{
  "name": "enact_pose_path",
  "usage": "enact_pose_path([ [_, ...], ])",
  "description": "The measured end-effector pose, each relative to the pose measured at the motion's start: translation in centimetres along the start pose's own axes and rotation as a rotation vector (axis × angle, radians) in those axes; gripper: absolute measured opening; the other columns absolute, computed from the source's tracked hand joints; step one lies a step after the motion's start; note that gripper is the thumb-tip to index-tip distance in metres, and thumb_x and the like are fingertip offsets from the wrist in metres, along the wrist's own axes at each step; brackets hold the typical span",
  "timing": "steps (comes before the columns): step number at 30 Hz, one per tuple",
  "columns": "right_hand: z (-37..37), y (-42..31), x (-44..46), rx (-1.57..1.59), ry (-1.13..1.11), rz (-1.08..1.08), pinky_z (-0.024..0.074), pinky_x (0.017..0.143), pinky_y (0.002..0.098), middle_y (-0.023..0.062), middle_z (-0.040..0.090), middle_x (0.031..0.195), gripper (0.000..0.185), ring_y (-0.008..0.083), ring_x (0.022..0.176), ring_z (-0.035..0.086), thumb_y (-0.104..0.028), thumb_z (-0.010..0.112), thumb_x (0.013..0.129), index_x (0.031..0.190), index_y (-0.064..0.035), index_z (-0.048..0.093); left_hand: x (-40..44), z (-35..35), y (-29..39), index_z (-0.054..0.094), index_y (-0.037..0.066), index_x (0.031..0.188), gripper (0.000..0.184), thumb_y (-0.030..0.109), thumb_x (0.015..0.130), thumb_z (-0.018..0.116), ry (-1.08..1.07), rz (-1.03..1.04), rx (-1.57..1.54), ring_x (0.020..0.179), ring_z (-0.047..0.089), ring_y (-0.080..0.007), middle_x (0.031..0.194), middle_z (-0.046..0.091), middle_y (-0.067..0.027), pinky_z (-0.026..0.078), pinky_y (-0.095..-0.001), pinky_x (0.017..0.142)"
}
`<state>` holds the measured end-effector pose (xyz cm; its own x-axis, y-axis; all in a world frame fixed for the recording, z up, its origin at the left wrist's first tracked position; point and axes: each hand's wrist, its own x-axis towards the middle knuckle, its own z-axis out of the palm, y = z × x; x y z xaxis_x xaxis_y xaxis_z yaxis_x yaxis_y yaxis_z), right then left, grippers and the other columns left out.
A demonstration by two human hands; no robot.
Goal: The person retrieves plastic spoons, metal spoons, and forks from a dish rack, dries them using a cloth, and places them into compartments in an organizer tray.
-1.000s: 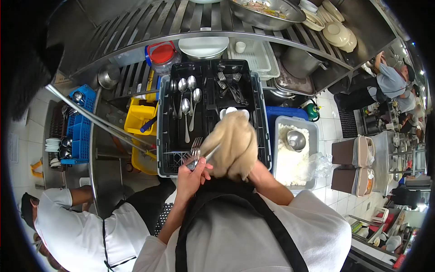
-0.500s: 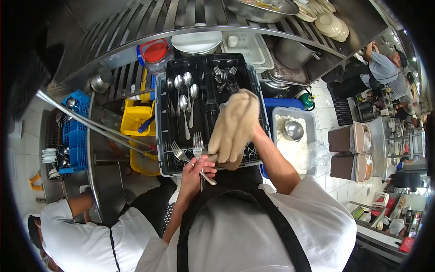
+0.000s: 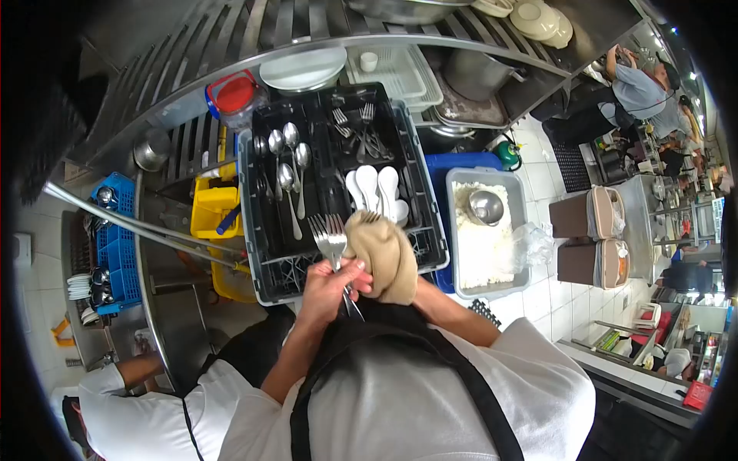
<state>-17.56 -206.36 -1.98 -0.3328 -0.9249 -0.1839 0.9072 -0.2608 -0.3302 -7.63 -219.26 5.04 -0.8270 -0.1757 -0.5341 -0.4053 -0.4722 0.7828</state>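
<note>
My left hand (image 3: 332, 288) is closed round the handles of forks (image 3: 329, 237), at least two, tines pointing away from me. A tan cloth (image 3: 388, 261) covers my right hand, whose fingers are hidden under it, close against my left fingertips. Fork tines (image 3: 370, 217) show just past the cloth's far edge; what holds that fork is hidden. Both hands are over the near edge of a black cutlery tray (image 3: 317, 192). In the tray lie metal spoons (image 3: 285, 177) on the left, forks (image 3: 368, 115) at the far right, and white spoons (image 3: 367, 184) below them.
The tray sits in a grey crate (image 3: 438, 257). To its right is a tub of white grains (image 3: 480, 253) with a metal bowl (image 3: 485, 207). Yellow bins (image 3: 214, 207) and a blue rack (image 3: 119, 230) are left. A co-worker (image 3: 138, 411) stands at lower left.
My right hand with the cloth has drawn back toward me, uncovering the white spoons. The forks in my left hand have come together and point away from me. The view has shifted slightly.
</note>
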Motion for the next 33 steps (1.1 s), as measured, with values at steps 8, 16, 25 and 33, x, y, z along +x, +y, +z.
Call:
enact_pose_path([
  [8,-2.6,2.3,0.4,0.301,-0.208,0.191,0.0474,0.072,0.0390,0.0069,0.051,0.070,0.048,0.0243,0.063,0.053,-0.048,0.031,0.098,0.099,-0.0053,0.053,0.6,-0.1,-1.5,0.063,-0.003,0.093,0.021,0.017,0.094,0.060,0.052,0.058,0.033,0.064,0.068,-0.0177,0.081,0.069,-0.0140,0.050,-0.0248,0.050],
  [16,7.5,0.6,0.1,0.212,-0.212,0.212,0.0400,0.059,0.0284,0.0047,0.047,0.071,0.034,0.0152,0.065,0.046,-0.035,0.030,0.098,0.092,-0.0100,0.052,-3.2,-1.9,-2.5,0.063,-0.005,0.096,0.028,0.022,0.096,0.056,0.122,0.108,0.021,0.073,0.070,-0.0215,0.083,0.069,-0.0152,0.057,-0.0301,0.063],
  [25,-2.6,-8.0,4.3,-0.587,0.511,-0.186,0.0497,0.091,0.0332,0.0095,0.058,0.117,0.034,0.0198,0.101,0.060,-0.024,0.043,0.101,0.130,-0.0073,0.048,-3.2,-2.1,-2.8,0.046,-0.006,0.118,0.033,0.022,0.102,0.041,0.099,0.066,-0.248,0.085,0.069,-0.0338,0.105,0.064,-0.0260,0.059,-0.0376,0.069],
  [33,-4.4,3.5,2.9,-3.814,0.916,-1.179,0.0354,0.050,0.0283,0.0044,0.045,0.064,0.036,0.0168,0.055,0.045,-0.034,0.034,0.092,0.089,-0.0040,0.054,-1.0,-1.6,-2.4,0.056,-0.007,0.100,0.019,0.012,0.097,0.052,-0.099,0.104,-0.117,0.072,0.070,-0.0275,0.085,0.067,-0.0211,0.059,-0.0339,0.062],
])
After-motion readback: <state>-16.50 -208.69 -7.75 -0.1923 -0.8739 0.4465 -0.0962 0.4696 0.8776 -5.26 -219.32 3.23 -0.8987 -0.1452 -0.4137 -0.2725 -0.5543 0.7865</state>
